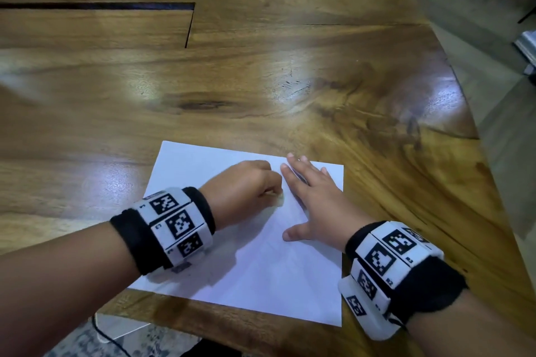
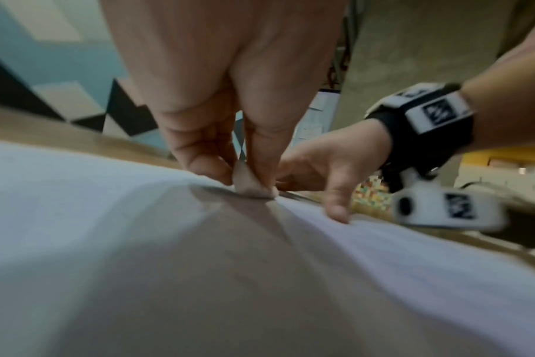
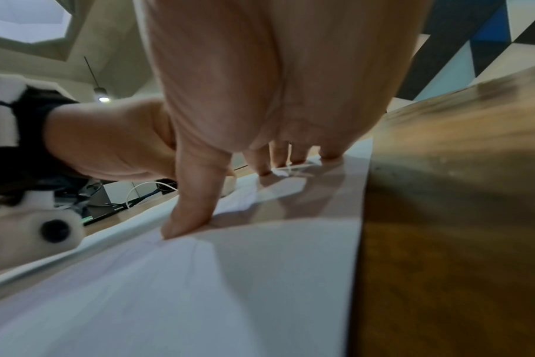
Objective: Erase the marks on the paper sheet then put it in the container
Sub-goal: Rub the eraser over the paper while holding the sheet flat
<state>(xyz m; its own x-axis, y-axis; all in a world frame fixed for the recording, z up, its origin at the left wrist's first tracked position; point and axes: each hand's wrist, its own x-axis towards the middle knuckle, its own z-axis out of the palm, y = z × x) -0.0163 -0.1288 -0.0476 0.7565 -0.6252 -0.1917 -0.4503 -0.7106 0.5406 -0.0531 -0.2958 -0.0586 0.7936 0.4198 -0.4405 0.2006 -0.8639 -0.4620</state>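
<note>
A white paper sheet lies flat on the wooden table near its front edge. My left hand pinches a small whitish eraser between thumb and fingers and holds it down on the sheet. My right hand lies flat on the paper just right of the left hand, fingers straight and spread, thumb pressing down. Dark pencil marks show under the right fingers. No container is in view.
The table's curved right edge drops to the floor. A dark slot cuts the tabletop at the back left. A cable lies on the floor below the front edge.
</note>
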